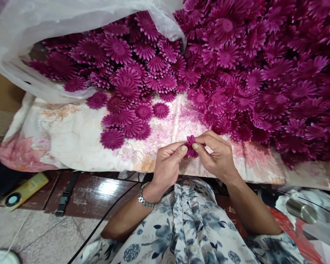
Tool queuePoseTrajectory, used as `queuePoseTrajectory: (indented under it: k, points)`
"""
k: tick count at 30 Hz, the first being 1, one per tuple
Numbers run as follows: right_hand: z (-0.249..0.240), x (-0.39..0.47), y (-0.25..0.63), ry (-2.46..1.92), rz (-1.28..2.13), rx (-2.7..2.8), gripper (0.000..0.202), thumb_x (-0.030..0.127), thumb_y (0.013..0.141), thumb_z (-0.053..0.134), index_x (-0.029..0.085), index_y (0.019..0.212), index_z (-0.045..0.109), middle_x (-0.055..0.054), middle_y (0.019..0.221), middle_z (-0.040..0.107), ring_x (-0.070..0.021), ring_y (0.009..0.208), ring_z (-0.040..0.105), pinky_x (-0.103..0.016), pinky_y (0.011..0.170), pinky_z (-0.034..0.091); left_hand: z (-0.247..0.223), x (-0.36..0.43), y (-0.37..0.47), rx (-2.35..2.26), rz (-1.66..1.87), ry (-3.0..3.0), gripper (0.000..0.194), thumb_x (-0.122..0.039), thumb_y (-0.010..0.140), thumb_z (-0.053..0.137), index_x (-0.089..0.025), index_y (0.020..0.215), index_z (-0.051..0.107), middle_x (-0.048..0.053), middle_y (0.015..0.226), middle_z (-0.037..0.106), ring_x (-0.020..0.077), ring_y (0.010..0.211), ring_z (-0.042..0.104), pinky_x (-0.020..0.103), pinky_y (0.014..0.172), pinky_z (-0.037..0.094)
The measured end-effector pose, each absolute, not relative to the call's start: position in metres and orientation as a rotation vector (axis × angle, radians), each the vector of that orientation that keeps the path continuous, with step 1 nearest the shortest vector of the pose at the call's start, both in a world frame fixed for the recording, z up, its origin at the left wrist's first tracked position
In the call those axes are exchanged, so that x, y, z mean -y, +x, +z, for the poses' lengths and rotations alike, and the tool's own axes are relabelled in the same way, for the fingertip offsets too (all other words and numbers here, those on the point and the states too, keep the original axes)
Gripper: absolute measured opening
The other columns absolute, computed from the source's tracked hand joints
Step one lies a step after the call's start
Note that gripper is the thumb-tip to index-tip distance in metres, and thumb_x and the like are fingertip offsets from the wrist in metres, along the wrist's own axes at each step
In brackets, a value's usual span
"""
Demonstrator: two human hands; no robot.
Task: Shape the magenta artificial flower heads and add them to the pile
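Note:
Between the fingertips of both hands is a small magenta flower piece [191, 146], held over the front edge of the cloth. My left hand [169, 159], with a metal watch at the wrist, pinches its left side. My right hand [216, 152] pinches its right side with thumb and forefinger. Loose flat magenta flower heads [112, 138] lie on the floral cloth [71, 128] to the left. A large heap of magenta flowers [253, 84] fills the right side, close beyond my right hand.
An open translucent plastic bag [44, 90] with flower heads inside lies at the back left. Below the cloth, a yellow object [27, 189] and a black strap [67, 194] rest on dark wood. A metal cylinder [301, 211] is at the lower right.

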State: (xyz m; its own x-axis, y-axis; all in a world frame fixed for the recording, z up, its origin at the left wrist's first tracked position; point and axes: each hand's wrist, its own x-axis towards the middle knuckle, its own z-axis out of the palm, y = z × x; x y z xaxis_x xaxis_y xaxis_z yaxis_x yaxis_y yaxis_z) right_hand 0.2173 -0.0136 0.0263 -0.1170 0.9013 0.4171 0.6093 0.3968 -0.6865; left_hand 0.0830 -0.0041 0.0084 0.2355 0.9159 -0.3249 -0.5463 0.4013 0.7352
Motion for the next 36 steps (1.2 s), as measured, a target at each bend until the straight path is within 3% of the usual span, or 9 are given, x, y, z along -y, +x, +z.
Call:
queuePoseTrajectory:
  k: [4, 9, 12, 15, 23, 26, 30, 36]
  points:
    - [0.029, 0.015, 0.218, -1.309, 0.506, 1.811, 0.009, 0.015, 0.085, 0.052, 0.017, 0.086, 0.06, -0.002, 0.071, 0.056, -0.0124, 0.069, 0.053, -0.026, 0.063, 0.044, 0.005, 0.003, 0.081, -0.881, 1.101, 0.576, 0.018, -0.031, 0.059, 0.079, -0.016, 0.068, 0.073, 0.0, 0.056, 0.062, 0.009, 0.056, 0.053, 0.022, 0.059, 0.045]
    - [0.027, 0.015, 0.224, -1.359, 0.889, 1.668, 0.038, 0.03, 0.081, 0.061, 0.02, 0.117, 0.053, -0.007, 0.108, 0.059, -0.015, 0.092, 0.056, -0.031, 0.082, 0.046, 0.003, 0.0, 0.078, -0.885, 1.176, 0.687, 0.015, -0.031, 0.062, 0.077, -0.018, 0.067, 0.071, 0.0, 0.068, 0.065, 0.011, 0.065, 0.056, 0.023, 0.065, 0.046]
    - [0.024, 0.015, 0.224, -1.32, 1.178, 1.383, 0.023, 0.033, 0.077, 0.066, 0.019, 0.095, 0.06, -0.001, 0.083, 0.063, -0.0116, 0.074, 0.058, -0.027, 0.07, 0.048, 0.001, 0.0, 0.078, -0.853, 1.18, 0.761, 0.011, -0.028, 0.065, 0.075, -0.019, 0.068, 0.07, 0.0, 0.068, 0.063, 0.0104, 0.066, 0.054, 0.022, 0.064, 0.045]
    - [0.022, 0.016, 0.223, -1.288, 1.261, 1.216, 0.017, 0.03, 0.073, 0.07, 0.018, 0.077, 0.058, 0.003, 0.068, 0.06, -0.0092, 0.061, 0.055, -0.023, 0.059, 0.045, 0.001, 0.001, 0.077, -0.867, 1.194, 0.793, 0.007, -0.026, 0.069, 0.072, -0.02, 0.071, 0.07, -0.001, 0.067, 0.063, 0.0092, 0.063, 0.053, 0.02, 0.063, 0.044]
    - [0.025, 0.02, 0.219, -1.475, 0.815, 1.489, 0.01, 0.025, 0.081, 0.059, 0.018, 0.075, 0.056, 0.004, 0.061, 0.055, -0.0079, 0.055, 0.048, -0.021, 0.054, 0.039, 0.002, 0.003, 0.075, -0.74, 1.044, 0.814, 0.014, -0.029, 0.072, 0.07, -0.02, 0.083, 0.068, -0.001, 0.073, 0.063, 0.0099, 0.067, 0.055, 0.021, 0.067, 0.045]
    - [0.026, 0.02, 0.217, -1.497, 0.676, 1.642, 0.013, 0.025, 0.085, 0.051, 0.018, 0.074, 0.053, 0.003, 0.06, 0.052, -0.0081, 0.054, 0.047, -0.021, 0.054, 0.037, 0.0, 0.006, 0.078, -0.798, 1.035, 0.826, 0.015, -0.026, 0.07, 0.072, -0.02, 0.082, 0.066, -0.002, 0.073, 0.06, 0.0086, 0.066, 0.053, 0.019, 0.065, 0.044]
    - [0.023, 0.018, 0.213, -1.5, 0.462, 1.766, 0.022, 0.023, 0.089, 0.044, 0.019, 0.067, 0.046, 0.004, 0.055, 0.044, -0.008, 0.05, 0.041, -0.022, 0.051, 0.033, -0.003, 0.008, 0.082, -0.841, 1.032, 0.839, 0.024, -0.029, 0.071, 0.071, -0.021, 0.093, 0.067, 0.0, 0.085, 0.062, 0.0119, 0.077, 0.055, 0.023, 0.073, 0.045]
    - [0.018, 0.016, 0.212, -1.519, 0.101, 1.924, 0.03, 0.027, 0.091, 0.042, 0.02, 0.062, 0.046, 0.0, 0.054, 0.048, -0.0126, 0.055, 0.044, -0.027, 0.057, 0.035, 0.002, 0.006, 0.087, -0.822, 1.089, 0.699, 0.01, -0.026, 0.069, 0.072, -0.019, 0.076, 0.073, 0.001, 0.08, 0.065, 0.0121, 0.078, 0.057, 0.023, 0.075, 0.046]
